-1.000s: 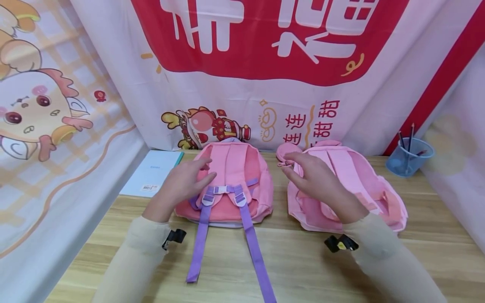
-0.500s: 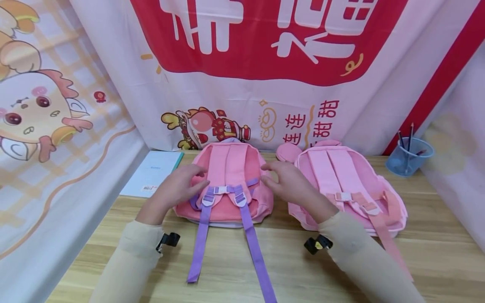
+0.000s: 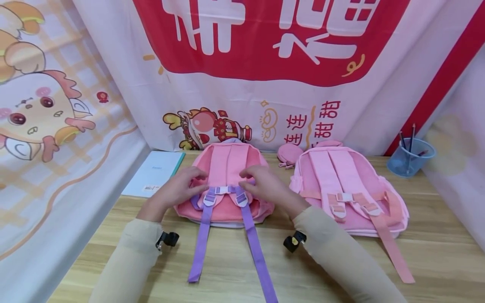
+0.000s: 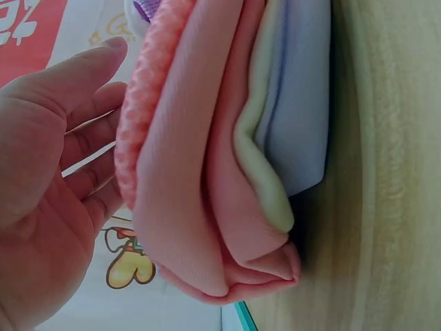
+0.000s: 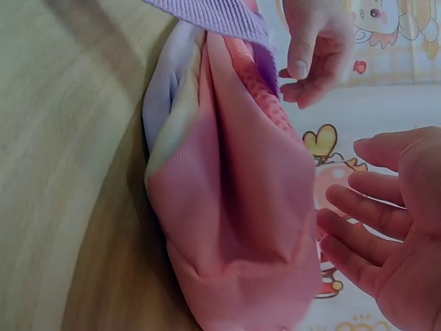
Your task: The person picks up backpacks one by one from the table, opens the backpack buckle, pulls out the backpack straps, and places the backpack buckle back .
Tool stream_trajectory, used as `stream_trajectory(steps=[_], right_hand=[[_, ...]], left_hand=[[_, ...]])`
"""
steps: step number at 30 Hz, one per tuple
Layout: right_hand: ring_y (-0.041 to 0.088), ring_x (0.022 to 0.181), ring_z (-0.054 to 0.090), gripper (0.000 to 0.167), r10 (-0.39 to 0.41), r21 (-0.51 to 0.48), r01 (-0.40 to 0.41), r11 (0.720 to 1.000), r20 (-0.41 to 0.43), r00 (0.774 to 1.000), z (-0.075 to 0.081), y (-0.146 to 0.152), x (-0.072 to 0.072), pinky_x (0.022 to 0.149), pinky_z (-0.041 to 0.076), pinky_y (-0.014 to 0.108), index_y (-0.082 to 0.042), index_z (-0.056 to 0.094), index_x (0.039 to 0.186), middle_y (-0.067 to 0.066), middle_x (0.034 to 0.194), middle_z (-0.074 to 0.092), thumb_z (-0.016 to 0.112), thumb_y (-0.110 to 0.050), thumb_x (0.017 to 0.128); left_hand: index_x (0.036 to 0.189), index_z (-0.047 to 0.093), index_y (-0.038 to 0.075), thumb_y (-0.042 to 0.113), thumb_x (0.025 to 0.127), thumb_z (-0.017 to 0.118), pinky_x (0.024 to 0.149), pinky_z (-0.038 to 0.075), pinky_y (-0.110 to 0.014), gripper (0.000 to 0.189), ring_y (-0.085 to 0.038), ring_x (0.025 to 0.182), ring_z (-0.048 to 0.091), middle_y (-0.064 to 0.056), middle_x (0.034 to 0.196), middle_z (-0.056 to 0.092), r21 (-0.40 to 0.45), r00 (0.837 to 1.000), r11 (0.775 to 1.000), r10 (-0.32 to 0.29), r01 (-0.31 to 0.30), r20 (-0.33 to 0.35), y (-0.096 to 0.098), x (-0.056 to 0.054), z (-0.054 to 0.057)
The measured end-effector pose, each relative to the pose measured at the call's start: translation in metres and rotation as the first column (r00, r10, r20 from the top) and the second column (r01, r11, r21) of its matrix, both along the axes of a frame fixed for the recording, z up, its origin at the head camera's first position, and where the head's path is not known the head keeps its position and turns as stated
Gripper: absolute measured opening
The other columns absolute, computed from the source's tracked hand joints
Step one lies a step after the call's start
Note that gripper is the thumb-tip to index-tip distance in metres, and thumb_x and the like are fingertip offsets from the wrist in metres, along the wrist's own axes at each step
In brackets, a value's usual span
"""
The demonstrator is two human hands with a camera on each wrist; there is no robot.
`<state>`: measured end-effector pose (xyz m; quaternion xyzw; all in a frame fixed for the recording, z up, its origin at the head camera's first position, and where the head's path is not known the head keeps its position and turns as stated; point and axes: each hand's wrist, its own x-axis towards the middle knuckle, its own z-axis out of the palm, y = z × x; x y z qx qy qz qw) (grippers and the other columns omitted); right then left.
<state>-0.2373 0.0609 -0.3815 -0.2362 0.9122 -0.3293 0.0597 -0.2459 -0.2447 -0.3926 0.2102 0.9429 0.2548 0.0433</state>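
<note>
A pink backpack (image 3: 227, 164) with purple straps lies on the table, its back panel and shoulder straps facing up. Over its left side hovers my left hand (image 3: 176, 187), fingers relaxed and slightly bent. My right hand (image 3: 267, 187) is above the right shoulder strap near the purple webbing (image 3: 251, 248), holding nothing. In the left wrist view, the left palm (image 4: 41, 165) faces the bag's side, with fingers partly behind its edge. From the right wrist, the spread fingers (image 5: 365, 200) show beside the bag's folded side pocket (image 5: 234, 241).
A second pink backpack (image 3: 326, 168) with peach straps lies to the right, a round pink pouch (image 3: 289, 153) with zipper pulls at its top. A pale blue notebook (image 3: 151, 172) is at the left. A blue mesh pen cup (image 3: 409, 158) stands at the back right.
My right hand has left the round pouch's zipper pull and moved left over the purple-strapped backpack. My left hand has shifted slightly left and down. Both backpacks stay where they were.
</note>
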Motion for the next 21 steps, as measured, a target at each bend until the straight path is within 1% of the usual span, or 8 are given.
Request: stream_trajectory(steps=[4,7,11,15,19,21], right_hand=[[0.027,0.126,0.067,0.037,0.027,-0.015,-0.027,1.0,0.031,0.999,-0.006,-0.013,-0.004,0.11,0.056,0.046,-0.006,0.071,0.137,0.009,0.133,0.073,0.074,-0.025,0.104],[0.025,0.115,0.068,0.035,0.05,-0.012,-0.05,0.999,0.018,0.999,-0.014,-0.022,-0.009,0.105,0.058,0.043,-0.005,0.072,0.133,0.01,0.125,0.074,0.075,-0.024,0.104],[0.021,0.104,0.066,0.033,0.07,-0.005,-0.07,0.998,0.008,0.998,-0.022,-0.031,-0.013,0.099,0.058,0.04,-0.004,0.074,0.13,0.01,0.117,0.074,0.077,-0.022,0.102],[0.02,0.103,0.066,0.034,0.077,0.006,-0.078,0.997,0.01,0.997,-0.026,-0.036,-0.014,0.099,0.058,0.039,-0.004,0.074,0.129,0.009,0.116,0.074,0.077,-0.023,0.102],[0.021,0.103,0.065,0.033,0.086,0.034,-0.085,0.996,-0.029,0.996,-0.029,-0.04,-0.014,0.1,0.057,0.039,-0.005,0.076,0.127,0.008,0.114,0.073,0.079,-0.023,0.1],[0.02,0.102,0.064,0.032,0.09,0.046,-0.088,0.995,-0.052,0.995,-0.031,-0.041,-0.015,0.098,0.056,0.038,-0.005,0.076,0.126,0.007,0.112,0.073,0.08,-0.023,0.099]], left_hand=[[0.137,0.07,0.009,0.032,0.102,0.077,0.108,0.056,-0.055,0.042,-0.031,0.123,0.067,-0.009,0.131,0.072,-0.004,1.0,1.0,-0.02,0.02,0.004,0.002,-0.003,-0.003],[0.135,0.071,0.012,0.034,0.102,0.077,0.108,0.056,-0.054,0.041,-0.028,0.122,0.066,-0.006,0.129,0.072,-0.018,1.0,1.0,-0.012,0.013,0.022,0.005,-0.005,-0.004],[0.133,0.072,0.014,0.036,0.101,0.077,0.107,0.055,-0.052,0.039,-0.025,0.118,0.064,-0.004,0.125,0.071,-0.037,0.999,0.999,-0.011,0.013,0.039,0.008,-0.006,-0.005],[0.133,0.071,0.012,0.035,0.101,0.078,0.109,0.054,-0.051,0.04,-0.024,0.118,0.064,-0.005,0.125,0.071,-0.05,0.999,0.998,-0.033,0.035,0.044,0.01,-0.009,-0.01],[0.132,0.073,0.012,0.034,0.1,0.079,0.113,0.051,-0.053,0.039,-0.026,0.123,0.064,-0.006,0.128,0.073,-0.067,0.998,0.996,-0.055,0.057,0.036,0.012,-0.012,-0.013],[0.129,0.074,0.013,0.033,0.099,0.08,0.113,0.051,-0.052,0.036,-0.025,0.123,0.064,-0.005,0.127,0.073,-0.076,0.998,0.995,-0.061,0.064,0.034,0.013,-0.013,-0.013]])
